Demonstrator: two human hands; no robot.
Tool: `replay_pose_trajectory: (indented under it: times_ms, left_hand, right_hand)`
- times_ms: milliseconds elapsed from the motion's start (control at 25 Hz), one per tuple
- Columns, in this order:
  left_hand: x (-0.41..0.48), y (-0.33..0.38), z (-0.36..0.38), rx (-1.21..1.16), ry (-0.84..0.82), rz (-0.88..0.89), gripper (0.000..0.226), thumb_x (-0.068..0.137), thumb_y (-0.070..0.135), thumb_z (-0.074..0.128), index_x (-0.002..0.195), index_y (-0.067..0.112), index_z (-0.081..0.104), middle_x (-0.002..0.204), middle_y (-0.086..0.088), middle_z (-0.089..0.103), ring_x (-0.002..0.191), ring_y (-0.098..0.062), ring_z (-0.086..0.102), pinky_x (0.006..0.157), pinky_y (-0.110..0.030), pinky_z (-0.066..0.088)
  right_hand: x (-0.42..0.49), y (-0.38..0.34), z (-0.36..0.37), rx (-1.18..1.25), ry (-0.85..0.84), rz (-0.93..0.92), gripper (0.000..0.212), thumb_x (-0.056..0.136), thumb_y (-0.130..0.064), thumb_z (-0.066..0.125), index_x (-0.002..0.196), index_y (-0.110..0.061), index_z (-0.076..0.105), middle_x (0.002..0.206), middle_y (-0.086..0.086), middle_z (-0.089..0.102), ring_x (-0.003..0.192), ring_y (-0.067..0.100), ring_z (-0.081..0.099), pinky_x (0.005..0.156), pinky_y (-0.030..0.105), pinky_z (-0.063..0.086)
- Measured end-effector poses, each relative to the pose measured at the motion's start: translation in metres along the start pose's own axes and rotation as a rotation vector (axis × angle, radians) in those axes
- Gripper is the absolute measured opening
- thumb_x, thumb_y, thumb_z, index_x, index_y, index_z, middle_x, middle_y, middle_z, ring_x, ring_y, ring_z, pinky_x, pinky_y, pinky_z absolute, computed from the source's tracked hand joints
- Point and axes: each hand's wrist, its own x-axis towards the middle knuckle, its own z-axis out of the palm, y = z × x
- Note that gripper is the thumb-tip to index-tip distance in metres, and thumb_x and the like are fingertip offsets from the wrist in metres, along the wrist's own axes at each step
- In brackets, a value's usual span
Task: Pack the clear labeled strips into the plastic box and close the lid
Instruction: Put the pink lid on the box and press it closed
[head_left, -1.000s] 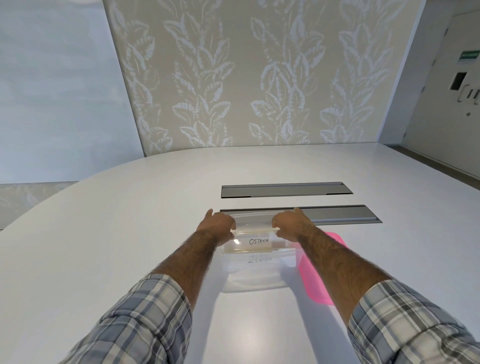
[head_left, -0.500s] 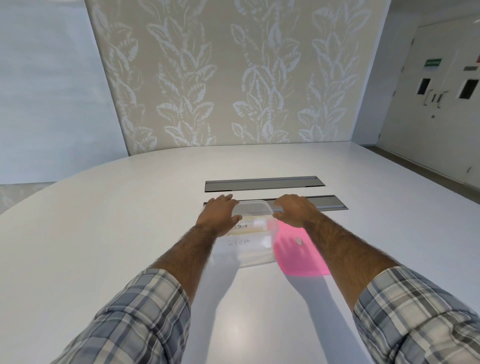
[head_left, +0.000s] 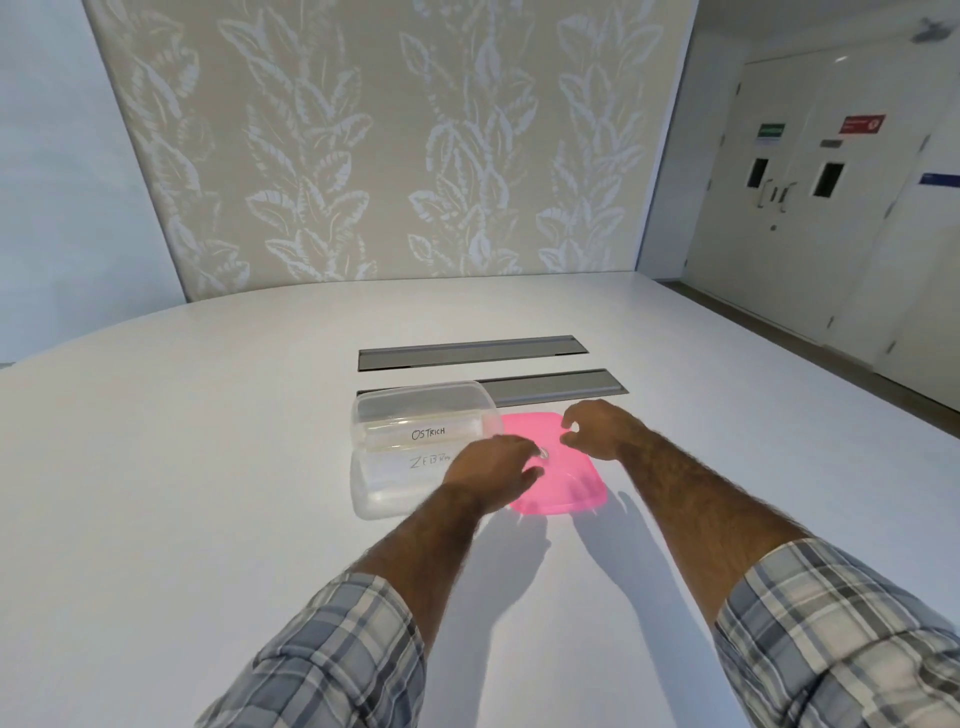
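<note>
box: the clear box (head_left: 410, 499) sits open about mid-tabletop (head_left: 182, 467), its far end lapping the nearer grey slot (head_left: 556, 387).
strips: inside the box, lying left to right; i read "ostrich" on the far strip (head_left: 428, 434) and "zeb…" on the near strip (head_left: 423, 462).
lid: the pink lid (head_left: 576, 488) lies flat on the tabletop just right of the box, edge against edge; its long axis seems to run far to near, like the box's.
left hand: the left hand (head_left: 493, 475) is over the seam between box and lid, fingers curled down onto the lid's left part. grip or mere touch, i cannot tell.
right hand: the right hand (head_left: 605, 428) is over the lid's far right part, fingers loosely curled, nothing pinched that i can see.
key relation: the lid is directly under both hands and must go left onto the box. i judge the left hand nearer the box.
in the way: nothing between lid and box. a second slot (head_left: 467, 353) lies farther off, and the doors (head_left: 795, 187) are well beyond the right edge.
</note>
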Motion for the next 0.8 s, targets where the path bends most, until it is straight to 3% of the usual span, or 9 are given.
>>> replay_pose_trajectory:
  times_ms: [240,320,360,440,480,600,800]
  left_hand:
    - [0.021,0.012,0.048,-0.022,-0.283,-0.171,0.057,0.093,0.044,0.052,0.145,0.022,0.044,0.146,-0.002,0.049,0.134,-0.024,0.045,0.105,-0.041,0.043]
    - [0.022,0.023,0.067,0.011,-0.217,-0.32,0.045,0.093,0.04,0.052,0.13,0.013,0.053,0.128,-0.009,0.058,0.119,-0.03,0.056,0.092,-0.041,0.048]
    - [0.022,0.032,0.074,0.017,-0.105,-0.426,0.037,0.09,0.038,0.058,0.116,0.011,0.059,0.113,-0.011,0.063,0.103,-0.032,0.063,0.08,-0.039,0.051]
    - [0.022,0.046,0.077,0.006,-0.055,-0.539,0.031,0.07,0.037,0.078,0.086,0.013,0.065,0.082,-0.007,0.065,0.069,-0.028,0.066,0.053,-0.034,0.05]
    - [0.023,0.048,0.082,0.022,-0.003,-0.585,0.032,0.069,0.038,0.079,0.085,0.013,0.066,0.083,-0.007,0.064,0.069,-0.026,0.065,0.051,-0.033,0.05]
    - [0.031,0.051,0.09,-0.022,-0.042,-0.762,0.049,0.095,0.049,0.05,0.123,0.008,0.055,0.121,-0.009,0.057,0.11,-0.026,0.058,0.083,-0.035,0.05]
    - [0.039,0.058,0.088,-0.058,-0.169,-0.886,0.071,0.093,0.062,0.049,0.136,0.005,0.046,0.131,-0.006,0.061,0.119,-0.025,0.061,0.092,-0.034,0.049]
  right_hand:
    - [0.043,0.012,0.017,0.03,-0.071,-0.035,0.048,0.096,-0.039,0.054,0.14,-0.02,0.051,0.149,-0.001,0.046,0.134,0.019,0.046,0.111,0.033,0.037]
    - [0.062,0.02,0.028,0.043,-0.101,-0.029,0.053,0.096,-0.04,0.054,0.144,-0.02,0.046,0.152,0.001,0.043,0.137,0.021,0.043,0.113,0.035,0.035]
    - [0.071,0.024,0.033,0.047,-0.118,-0.033,0.056,0.095,-0.04,0.055,0.146,-0.019,0.043,0.154,0.002,0.041,0.139,0.021,0.041,0.114,0.035,0.034]
    - [0.089,0.03,0.041,0.055,-0.156,-0.038,0.064,0.094,-0.041,0.058,0.149,-0.017,0.038,0.156,0.004,0.037,0.141,0.023,0.038,0.116,0.036,0.032]
    - [0.097,0.032,0.044,0.066,-0.175,-0.036,0.066,0.093,-0.041,0.059,0.15,-0.017,0.036,0.157,0.005,0.036,0.141,0.024,0.038,0.116,0.036,0.032]
    - [0.114,0.033,0.051,0.097,-0.212,-0.033,0.066,0.089,-0.037,0.064,0.146,-0.015,0.04,0.15,0.009,0.043,0.133,0.028,0.047,0.108,0.039,0.041]
    - [0.134,0.034,0.065,0.164,-0.25,-0.041,0.077,0.083,-0.032,0.068,0.15,-0.016,0.034,0.15,0.009,0.043,0.129,0.029,0.05,0.104,0.039,0.046]
